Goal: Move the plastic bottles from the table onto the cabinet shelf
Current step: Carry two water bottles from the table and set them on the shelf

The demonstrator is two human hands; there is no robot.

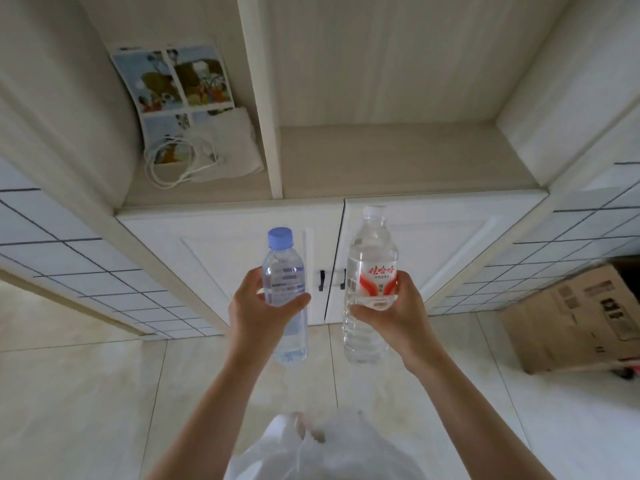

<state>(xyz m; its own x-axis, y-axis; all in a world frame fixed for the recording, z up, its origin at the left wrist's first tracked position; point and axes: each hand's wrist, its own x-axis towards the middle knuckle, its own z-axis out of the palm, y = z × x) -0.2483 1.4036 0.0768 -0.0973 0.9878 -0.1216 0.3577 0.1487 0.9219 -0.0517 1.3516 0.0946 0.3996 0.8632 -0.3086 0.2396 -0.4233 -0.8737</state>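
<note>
Up past both hands waits the cabinet shelf (398, 161); left hand (256, 306) grips the blue-capped bottle (285, 289), right hand (398, 306) grips the red-label bottle (372, 271), both upright, the right one nearer.

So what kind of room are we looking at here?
Probably a room in a home, perhaps a kitchen or hallway: a built-in white cabinet with open shelves, tiled walls, a pale tiled floor, and a cardboard box on it.

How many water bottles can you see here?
2. The blue-capped bottle is held in the left hand; the white-capped bottle is held in the right hand. No others are visible.
</note>
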